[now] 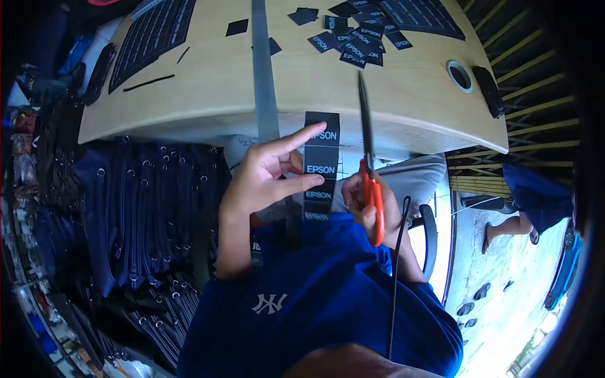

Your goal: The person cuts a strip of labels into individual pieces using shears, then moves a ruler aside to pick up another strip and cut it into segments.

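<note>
My left hand (268, 173) grips a strip of black EPSON labels (321, 157), with its index finger and thumb lying across the front. The strip hangs upright before the table's near edge, several labels long. In my right hand (360, 205) is a pair of scissors (373, 195) with orange handles, its blades pointing up toward the table. The blades stand to the right of the strip, apart from it, and look nearly closed. On the table beyond lies a loose pile of cut EPSON labels (360, 44).
The wooden table (208, 82) bears uncut label sheets (154, 38), a tape roll (459, 76) and a metal ruler-like strip (265, 75). Dark blue straps or bags (145, 208) hang at left. A folding gate (529, 75) stands at right, near another person's leg (507, 230).
</note>
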{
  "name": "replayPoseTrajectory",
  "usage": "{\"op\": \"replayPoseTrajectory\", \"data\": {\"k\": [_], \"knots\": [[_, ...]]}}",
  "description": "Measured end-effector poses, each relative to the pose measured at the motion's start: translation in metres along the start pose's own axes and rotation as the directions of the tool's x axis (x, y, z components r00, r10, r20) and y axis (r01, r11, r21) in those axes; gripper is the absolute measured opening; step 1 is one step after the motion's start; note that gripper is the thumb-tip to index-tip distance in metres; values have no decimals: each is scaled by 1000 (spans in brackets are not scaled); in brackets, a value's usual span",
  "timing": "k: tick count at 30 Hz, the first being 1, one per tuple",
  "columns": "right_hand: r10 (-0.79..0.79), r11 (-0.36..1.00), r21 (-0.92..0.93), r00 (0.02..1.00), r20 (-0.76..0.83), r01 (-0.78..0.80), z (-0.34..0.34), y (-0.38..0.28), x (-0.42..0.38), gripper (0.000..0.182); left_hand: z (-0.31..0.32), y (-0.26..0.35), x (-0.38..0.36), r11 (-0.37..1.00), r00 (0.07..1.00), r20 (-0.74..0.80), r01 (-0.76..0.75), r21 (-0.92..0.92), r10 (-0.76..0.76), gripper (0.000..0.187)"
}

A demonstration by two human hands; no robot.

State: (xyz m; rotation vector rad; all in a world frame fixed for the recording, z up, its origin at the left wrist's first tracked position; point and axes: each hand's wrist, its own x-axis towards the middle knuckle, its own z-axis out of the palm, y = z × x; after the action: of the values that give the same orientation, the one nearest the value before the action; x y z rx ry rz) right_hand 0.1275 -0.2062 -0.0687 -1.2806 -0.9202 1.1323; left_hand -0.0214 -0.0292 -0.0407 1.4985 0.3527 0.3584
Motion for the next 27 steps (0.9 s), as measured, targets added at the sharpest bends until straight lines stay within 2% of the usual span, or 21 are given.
{"op": "replayPoseTrajectory", "data": {"k": [1, 3, 4, 5, 6, 7, 8, 9, 11, 12, 13, 15, 22, 24, 27], "knots": [[14, 1000, -7, 1000, 26, -14, -3, 3, -5, 72, -8, -1, 1, 998, 999, 45, 22, -62, -19, 71], [61, 998, -26, 998, 6, -61, -10, 10, -18, 83, -15, 3, 4, 1000, 995, 101, 17, -2, -16, 72], [79, 986, -148, 997, 14, -76, -16, 15, -24, 86, -20, 6, 4, 1000, 996, 91, 18, -6, -18, 72], [83, 985, -151, 996, 21, -79, -22, 12, -26, 86, -25, 8, 5, 999, 984, 173, 46, 12, -47, 74], [119, 975, -199, 986, 118, -94, -28, 6, -29, 84, -29, 10, 6, 997, 964, 255, 73, 31, -79, 77], [158, 964, -247, 965, 211, -104, -35, 3, -32, 82, -32, 12, 8, 997, 965, 250, 75, 26, -79, 77], [198, 959, -254, 937, 288, -125, -45, 10, -35, 75, -34, 14, 10, 997, 949, 309, 59, 41, -68, 78], [202, 958, -255, 935, 290, -128, -51, 18, -37, 75, -37, 16, 12, 998, 928, 367, 42, 54, -59, 79], [-62, 970, -186, 897, 437, 158, -57, 28, -39, 65, -40, 19, 14, 992, 922, 377, 50, 112, -89, 81], [131, 986, -153, 884, 449, -69, -57, 18, -41, 58, -41, 20, 16, 989, 900, 425, 40, 143, -98, 81], [135, 986, -153, 883, 449, -73, -57, 7, -40, 58, -41, 21, 18, 984, 876, 471, 28, 174, -108, 80], [238, 954, -279, 839, 489, -108, -57, -6, -34, 58, -40, 22, 22, 984, 858, 502, 19, 177, -107, 80], [157, 951, -309, 862, 482, -1, -55, -2, -24, 72, -32, 19, 28, 958, 816, 564, -48, 283, -126, 82], [130, 948, -317, 861, 491, 38, -55, 0, -23, 79, -30, 17, 27, 964, 817, 565, -50, 262, -111, 81], [139, 948, -316, 850, 507, 34, -56, -1, -21, 79, -28, 16, 27, 971, 819, 566, -47, 233, -96, 81]]}}
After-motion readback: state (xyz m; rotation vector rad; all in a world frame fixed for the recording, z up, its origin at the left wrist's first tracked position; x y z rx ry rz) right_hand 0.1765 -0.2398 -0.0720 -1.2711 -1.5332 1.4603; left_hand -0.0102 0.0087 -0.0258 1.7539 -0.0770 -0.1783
